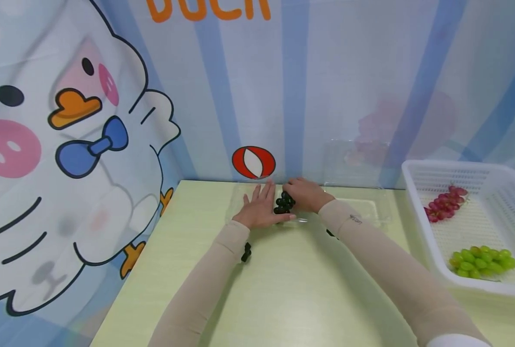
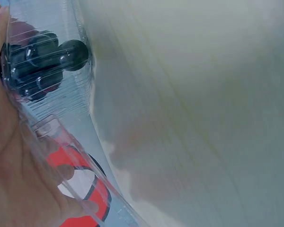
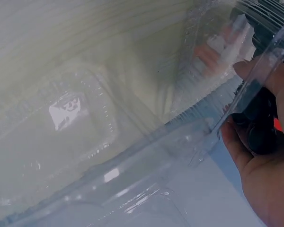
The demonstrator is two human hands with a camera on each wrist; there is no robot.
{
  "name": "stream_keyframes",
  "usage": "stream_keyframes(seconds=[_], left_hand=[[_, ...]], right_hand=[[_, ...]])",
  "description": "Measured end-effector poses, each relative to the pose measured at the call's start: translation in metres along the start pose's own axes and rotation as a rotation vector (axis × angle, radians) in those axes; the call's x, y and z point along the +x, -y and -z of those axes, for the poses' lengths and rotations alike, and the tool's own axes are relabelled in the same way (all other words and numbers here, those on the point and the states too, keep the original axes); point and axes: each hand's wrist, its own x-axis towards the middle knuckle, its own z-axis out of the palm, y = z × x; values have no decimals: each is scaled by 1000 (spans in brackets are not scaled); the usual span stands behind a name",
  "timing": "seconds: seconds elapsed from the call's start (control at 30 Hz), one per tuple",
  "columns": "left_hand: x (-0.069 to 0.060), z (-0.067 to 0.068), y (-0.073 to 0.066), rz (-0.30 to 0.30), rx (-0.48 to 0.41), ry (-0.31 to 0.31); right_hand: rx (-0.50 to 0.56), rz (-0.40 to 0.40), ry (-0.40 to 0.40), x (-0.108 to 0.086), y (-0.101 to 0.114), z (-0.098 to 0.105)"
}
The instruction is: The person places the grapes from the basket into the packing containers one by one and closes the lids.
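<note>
Dark grapes (image 1: 284,202) lie between the two hands, at a clear plastic container (image 1: 234,198) near the wall. The left hand (image 1: 261,208) rests flat on the container, its fingers spread and thumb stretched along the front edge. From the right side, the right hand (image 1: 308,193) curls its fingers round the bunch. Through clear plastic, the left wrist view shows the grapes (image 2: 38,61) beside the left hand (image 2: 19,156). Dark grapes (image 3: 261,127) sit within the fingers of the right hand (image 3: 270,175) in the right wrist view, behind a plastic rim.
Another clear container (image 1: 367,208) stands open to the right, lid raised against the wall. At the far right, a white basket (image 1: 422,231) holds red grapes (image 1: 445,205) and green grapes (image 1: 482,261). A printed cloth (image 1: 348,72) hangs behind the table (image 1: 283,289).
</note>
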Motion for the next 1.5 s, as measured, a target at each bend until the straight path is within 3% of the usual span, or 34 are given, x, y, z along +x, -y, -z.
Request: stream_keyframes(seconds=[0.1, 0.33, 0.6, 1.07, 1.5], left_hand=[[0, 1, -2, 3, -8, 3], [2, -1, -2, 4, -10, -5], [2, 1, 0, 6, -6, -7], [1, 0, -2, 11, 19, 8], [-1, 1, -2, -5, 21, 4]], right_hand=[[-9, -3, -12, 1, 1, 0], [-138, -8, -33, 4, 1, -2], [-208, 42, -82, 13, -1, -7], [-460, 88, -121, 24, 1, -18], [-373, 23, -72, 21, 3, -24]])
